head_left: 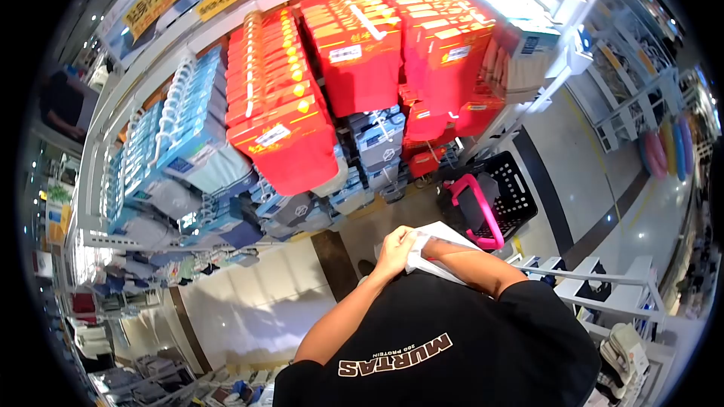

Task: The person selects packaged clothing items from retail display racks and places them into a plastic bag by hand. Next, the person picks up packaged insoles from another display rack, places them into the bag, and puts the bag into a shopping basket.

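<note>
My left hand [396, 251] is closed on the rim of a white plastic bag [440, 230], held in front of my black T-shirt. My right forearm [467, 264] reaches into the bag's mouth. Inside the bag my right hand is hidden, so its fingers and anything in them cannot be made out. Just beyond the bag, on the floor, stands a black shopping basket [519, 194] with a pink handle [483, 215] and something dark grey in it.
Ahead is a display rack hung with red packages [279, 120] and light blue packages [200, 162] on hooks. White metal shelving [596, 290] stands close on my right, with shoes [622, 354] below. Tiled floor [256, 309] shows at left. Colourful rings [667, 151] hang at far right.
</note>
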A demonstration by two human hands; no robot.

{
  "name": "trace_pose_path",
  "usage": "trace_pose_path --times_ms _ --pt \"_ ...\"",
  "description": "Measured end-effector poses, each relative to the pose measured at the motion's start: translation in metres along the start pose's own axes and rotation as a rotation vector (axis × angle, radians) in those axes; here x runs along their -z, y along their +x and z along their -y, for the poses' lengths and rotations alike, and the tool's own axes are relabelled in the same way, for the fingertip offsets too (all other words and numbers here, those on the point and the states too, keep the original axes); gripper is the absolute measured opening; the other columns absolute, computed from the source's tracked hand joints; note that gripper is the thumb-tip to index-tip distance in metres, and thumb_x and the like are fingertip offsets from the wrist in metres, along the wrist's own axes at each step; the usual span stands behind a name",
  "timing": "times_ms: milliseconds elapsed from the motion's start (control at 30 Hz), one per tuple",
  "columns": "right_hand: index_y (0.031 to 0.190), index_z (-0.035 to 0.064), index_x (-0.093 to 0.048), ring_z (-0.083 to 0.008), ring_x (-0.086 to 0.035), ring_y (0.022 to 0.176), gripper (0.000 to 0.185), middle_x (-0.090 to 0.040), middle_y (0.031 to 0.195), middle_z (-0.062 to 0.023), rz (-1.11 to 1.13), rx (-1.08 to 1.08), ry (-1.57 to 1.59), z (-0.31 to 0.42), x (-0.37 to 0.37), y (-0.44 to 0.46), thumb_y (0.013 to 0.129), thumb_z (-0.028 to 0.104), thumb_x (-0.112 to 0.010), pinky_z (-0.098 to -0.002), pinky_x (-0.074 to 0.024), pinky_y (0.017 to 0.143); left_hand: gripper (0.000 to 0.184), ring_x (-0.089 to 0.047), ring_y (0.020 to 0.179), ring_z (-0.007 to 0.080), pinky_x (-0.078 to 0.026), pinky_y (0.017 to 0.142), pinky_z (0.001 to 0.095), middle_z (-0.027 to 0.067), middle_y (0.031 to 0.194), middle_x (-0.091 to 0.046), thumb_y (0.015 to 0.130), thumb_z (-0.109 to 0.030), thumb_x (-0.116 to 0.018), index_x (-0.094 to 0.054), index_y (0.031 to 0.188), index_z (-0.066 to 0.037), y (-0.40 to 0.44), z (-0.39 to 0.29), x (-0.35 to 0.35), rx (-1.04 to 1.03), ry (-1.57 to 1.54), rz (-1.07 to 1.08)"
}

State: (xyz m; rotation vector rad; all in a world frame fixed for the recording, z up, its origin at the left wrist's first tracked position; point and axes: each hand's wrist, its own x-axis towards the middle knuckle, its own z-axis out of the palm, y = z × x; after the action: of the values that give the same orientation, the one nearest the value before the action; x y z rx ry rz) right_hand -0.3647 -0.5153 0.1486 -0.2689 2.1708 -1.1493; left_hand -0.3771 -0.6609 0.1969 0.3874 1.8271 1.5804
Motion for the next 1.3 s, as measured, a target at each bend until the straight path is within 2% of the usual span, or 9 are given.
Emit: trace_pose_path --times_ms 300,333,367,433,500,633,967,1033,1300 --pt "0.112 0.0119 -0.067 -0.0287 -0.064 0.104 0.036 -0.066 0.113 -0.0174 0.124 -0.468 -0.417 -0.114 -0.053 0.044 0.083 0.032 -0.058 -0.0392 -0.0486 0.087 0.023 -0.056 0.072 0.0114 -0.046 0.067 0.0287 0.0063 0.079 -0.065 0.094 -0.021 -0.057 -0.064 0.098 0.001 -0.002 -0.015 0.0 -0.134 0.179 -0.149" --pt "0.112 0.0121 -0.067 -0.033 -0.065 0.1 0.034 -0.067 0.106 -0.0183 0.015 -0.48 -0.258 -0.03 -0.012 -0.011 0.082 0.027 -0.06 -0.0418 -0.0498 0.084 0.024 -0.057 0.072 0.0122 -0.046 0.066 0.0293 0.0075 0.079 -0.065 0.094 -0.022 -0.057 -0.064 0.099 0.001 0.0 -0.014 -0.002 -0.106 0.162 -0.185" --pt "0.108 0.0103 -0.067 -0.0364 -0.065 0.093 0.029 -0.068 0.099 -0.0186 -0.008 -0.236 -0.523 -0.005 -0.002 -0.03 0.082 0.021 -0.059 -0.0447 -0.0502 0.081 0.024 -0.057 0.071 0.013 -0.046 0.066 0.0299 0.0086 0.079 -0.066 0.094 -0.022 -0.058 -0.064 0.099 0.001 -0.001 -0.012 0.0 -0.07 0.15 -0.231" --pt "0.106 0.0086 -0.067 -0.0378 -0.064 0.095 0.026 -0.067 0.099 -0.0195 -0.377 -0.127 -0.2 0.0 -0.012 -0.046 0.082 0.015 -0.058 -0.0458 -0.0494 0.081 0.026 -0.06 0.074 0.0152 -0.047 0.068 0.0309 0.0123 0.08 -0.066 0.095 -0.023 -0.058 -0.064 0.101 0.001 0.004 0.0 0.016 -0.057 0.237 -0.282" --pt "0.112 0.008 -0.061 -0.0358 -0.062 0.102 0.028 -0.065 0.1 -0.0196 -0.353 -0.12 0.009 0.011 -0.001 -0.064 0.085 0.015 -0.059 -0.0432 -0.0487 0.084 0.027 -0.062 0.075 0.0163 -0.048 0.069 0.0315 0.014 0.081 -0.067 0.095 -0.023 -0.057 -0.064 0.102 0.002 0.003 0.001 0.029 -0.068 0.249 -0.392" --pt "0.112 0.0001 -0.057 -0.0119 -0.059 0.098 0.024 -0.063 0.1 -0.0038 -0.237 0.047 0.901 0.051 0.039 -0.096 0.093 0.014 -0.062 -0.0301 -0.0489 0.085 0.026 -0.062 0.076 0.016 -0.048 0.07 0.0316 0.011 0.08 -0.067 0.096 -0.022 -0.056 -0.064 0.099 0.002 -0.007 0.035 0.059 -0.075 0.168 -0.515" --pt "0.124 0.0017 -0.053 -0.0138 -0.06 0.101 0.032 -0.062 0.114 -0.0074 -0.915 0.648 1.093 0.172 0.199 -0.085 0.095 0.013 -0.059 -0.03 -0.0484 0.09 0.033 -0.053 0.065 0.0149 -0.044 0.062 0.032 0.0083 0.075 -0.063 0.095 -0.029 -0.058 -0.065 0.103 0.002 -0.037 0.03 0.048 0.158 0.284 -0.384" --pt "0.12 0.0004 -0.057 -0.0129 -0.061 0.098 0.03 -0.063 0.112 -0.0071 -1.096 0.531 0.913 0.189 0.225 -0.072 0.094 0.013 -0.062 -0.0292 -0.0487 0.089 0.032 -0.054 0.064 0.0153 -0.045 0.062 0.0317 0.0088 0.072 -0.063 0.095 -0.027 -0.058 -0.066 0.103 0.002 -0.037 0.041 0.046 0.122 0.281 -0.365" --pt "0.116 -0.0024 -0.059 -0.0109 -0.061 0.093 0.033 -0.066 0.107 -0.0079 -0.982 0.707 0.775 0.234 0.261 -0.029 0.091 0.018 -0.067 -0.0268 -0.0494 0.082 0.029 -0.055 0.064 0.0145 -0.045 0.062 0.0304 0.0084 0.072 -0.062 0.094 -0.024 -0.058 -0.065 0.101 0.003 -0.047 0.057 0.046 0.084 0.171 -0.452"
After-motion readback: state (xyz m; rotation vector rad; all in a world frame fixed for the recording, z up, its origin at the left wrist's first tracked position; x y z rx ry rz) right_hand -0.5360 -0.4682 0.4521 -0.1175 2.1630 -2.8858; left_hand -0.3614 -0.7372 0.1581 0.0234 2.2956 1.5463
